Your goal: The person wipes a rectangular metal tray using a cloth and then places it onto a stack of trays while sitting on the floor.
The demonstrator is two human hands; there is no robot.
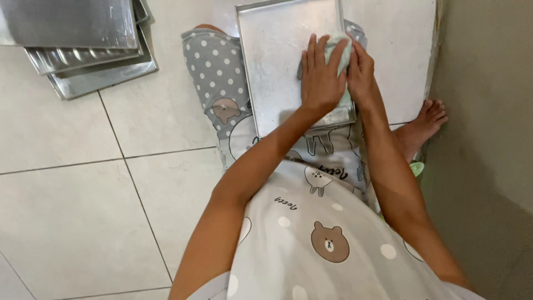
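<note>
A square metal baking tray (272, 55) rests on my lap, tilted away from me. My left hand (319, 78) lies flat on its right part, fingers spread and pressing a pale green cloth (340, 51) against the metal. My right hand (361, 69) grips the same cloth and the tray's right edge. Most of the cloth is hidden under both hands.
A stack of several metal trays (89, 47) lies on the white tiled floor (83, 194) at the upper left. A grey wall (488, 111) runs along the right. My bare foot (425, 125) rests beside the wall. I wear grey dotted clothes with bear prints.
</note>
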